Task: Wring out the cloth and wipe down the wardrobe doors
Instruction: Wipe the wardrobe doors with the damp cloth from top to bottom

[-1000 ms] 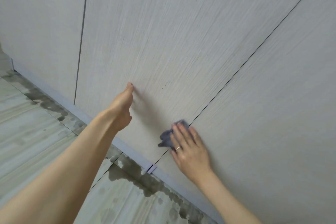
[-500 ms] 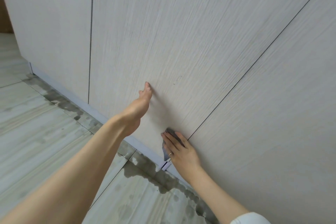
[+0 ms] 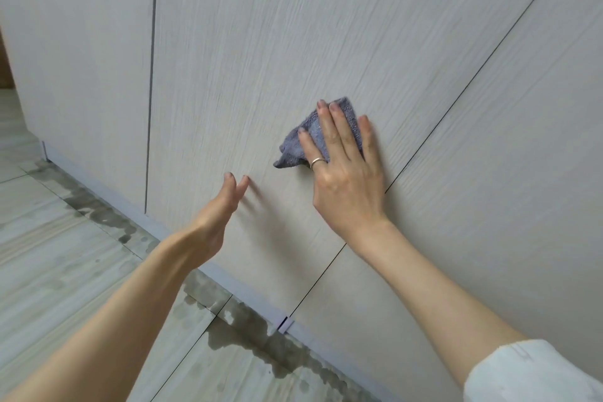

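Note:
A small blue-grey cloth (image 3: 313,130) lies flat against the middle wardrobe door (image 3: 248,52), a pale wood-grain panel. My right hand (image 3: 346,166), with a ring on one finger, presses the cloth to the door with straight spread fingers; most of the cloth is under the palm and fingers. My left hand (image 3: 222,209) reaches to the same door lower and to the left, its straight fingertips touching the panel and holding nothing.
Dark seams divide the left door (image 3: 81,59), the middle door and the right door (image 3: 489,206). A grey plinth (image 3: 241,297) runs along the bottom. The pale tile floor (image 3: 65,271) has dark wet patches (image 3: 248,339) beside the plinth.
My right hand has slid the cloth up the door from near the plinth to mid-panel. The left hand stays on the door, and the view has shifted a little.

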The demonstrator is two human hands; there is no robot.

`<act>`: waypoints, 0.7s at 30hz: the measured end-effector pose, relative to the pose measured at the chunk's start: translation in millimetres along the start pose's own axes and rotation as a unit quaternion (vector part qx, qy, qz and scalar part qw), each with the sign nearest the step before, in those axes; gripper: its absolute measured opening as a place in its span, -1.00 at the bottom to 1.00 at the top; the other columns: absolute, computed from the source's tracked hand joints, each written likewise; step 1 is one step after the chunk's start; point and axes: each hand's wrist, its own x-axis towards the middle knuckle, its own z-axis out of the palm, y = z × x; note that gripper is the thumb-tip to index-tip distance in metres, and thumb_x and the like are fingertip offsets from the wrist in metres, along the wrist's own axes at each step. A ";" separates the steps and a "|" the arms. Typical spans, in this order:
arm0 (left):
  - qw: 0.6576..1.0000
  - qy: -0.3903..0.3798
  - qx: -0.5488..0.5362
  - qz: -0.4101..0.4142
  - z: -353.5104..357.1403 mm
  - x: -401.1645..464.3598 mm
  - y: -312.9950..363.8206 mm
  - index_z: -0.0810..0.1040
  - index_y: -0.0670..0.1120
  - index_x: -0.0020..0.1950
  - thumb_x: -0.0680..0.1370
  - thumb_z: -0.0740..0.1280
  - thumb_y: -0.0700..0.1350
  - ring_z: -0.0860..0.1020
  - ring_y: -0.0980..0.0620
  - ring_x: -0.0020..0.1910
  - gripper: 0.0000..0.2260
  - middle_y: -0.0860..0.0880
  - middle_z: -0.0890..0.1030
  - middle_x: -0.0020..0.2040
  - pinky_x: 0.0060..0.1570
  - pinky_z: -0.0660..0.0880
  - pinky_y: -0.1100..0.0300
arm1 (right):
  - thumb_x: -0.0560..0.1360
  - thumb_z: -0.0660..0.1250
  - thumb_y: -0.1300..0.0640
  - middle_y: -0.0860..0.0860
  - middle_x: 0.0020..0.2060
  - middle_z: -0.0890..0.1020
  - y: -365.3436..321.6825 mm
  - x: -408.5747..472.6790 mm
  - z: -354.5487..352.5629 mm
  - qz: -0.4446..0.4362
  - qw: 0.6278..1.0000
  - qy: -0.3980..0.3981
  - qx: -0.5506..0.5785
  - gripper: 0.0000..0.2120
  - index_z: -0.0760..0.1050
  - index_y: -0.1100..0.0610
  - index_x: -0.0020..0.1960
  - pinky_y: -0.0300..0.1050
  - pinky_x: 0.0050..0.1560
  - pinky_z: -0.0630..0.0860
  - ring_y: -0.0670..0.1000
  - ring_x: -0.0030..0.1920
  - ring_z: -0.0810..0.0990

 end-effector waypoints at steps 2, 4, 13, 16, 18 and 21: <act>1.000 0.005 0.010 -0.005 0.5 -2.0 -1.7 0.19 0.18 0.49 0.60 -0.16 0.26 -0.05 0.21 0.51 -0.50 0.18 0.03 0.53 0.45 -0.17 0.07 | 0.54 -0.05 0.35 0.29 0.32 0.41 -0.3 -1.7 0.5 0.012 1.000 0.023 0.010 -0.55 0.55 0.19 0.20 0.14 0.40 0.17 0.22 0.36 0.37; 1.000 0.003 0.014 -0.001 5.2 -4.8 -1.0 0.13 0.18 0.51 0.59 -0.18 0.27 -0.10 0.21 0.51 -0.49 0.21 -0.03 0.53 0.47 -0.19 0.04 | 0.57 -0.01 0.34 0.31 0.28 0.44 -11.2 -21.9 9.5 -0.032 0.999 0.016 0.024 -0.61 0.59 0.22 0.10 0.12 0.37 0.24 0.25 0.33 0.40; 0.988 0.150 0.023 0.011 1.3 -11.4 -0.8 0.44 -0.09 0.34 0.66 -0.03 0.07 0.34 -0.05 0.38 -0.58 -0.05 0.45 0.36 0.37 0.19 -0.02 | 0.62 -0.11 0.36 0.27 0.25 0.50 15.3 -56.5 -18.2 -0.099 0.992 -0.056 0.054 -0.52 0.60 0.29 0.10 0.09 0.32 0.31 0.22 0.31 0.45; 0.973 0.231 -0.019 0.013 -0.4 -13.4 4.6 0.50 -0.13 0.23 0.64 0.06 -0.05 0.46 -0.09 0.22 -0.69 -0.09 0.57 0.16 0.25 0.31 -0.01 | 0.62 -0.09 0.36 0.28 0.19 0.50 44.7 -17.9 -36.3 -0.028 0.997 0.029 0.067 -0.54 0.61 0.28 0.09 0.09 0.36 0.31 0.23 0.28 0.41; 0.968 0.248 -0.032 0.013 0.0 -11.9 8.0 0.49 -0.12 0.23 0.62 0.08 -0.11 0.46 -0.08 0.21 -0.72 -0.08 0.58 0.13 0.25 0.32 -0.02 | 0.61 -0.04 0.38 0.24 0.19 0.44 60.0 5.8 -41.8 0.011 0.996 0.073 0.050 -0.58 0.60 0.28 0.12 0.08 0.38 0.28 0.23 0.27 0.40; 0.959 0.275 -0.064 0.012 -0.9 -12.3 13.1 0.47 -0.11 0.24 0.62 0.11 -0.13 0.46 -0.08 0.19 -0.74 -0.06 0.56 0.08 0.27 0.34 -0.03 | 0.59 -0.03 0.39 0.30 0.20 0.51 57.5 30.9 -38.2 0.055 0.992 0.110 0.019 -0.60 0.56 0.28 0.18 0.09 0.42 0.22 0.25 0.30 0.40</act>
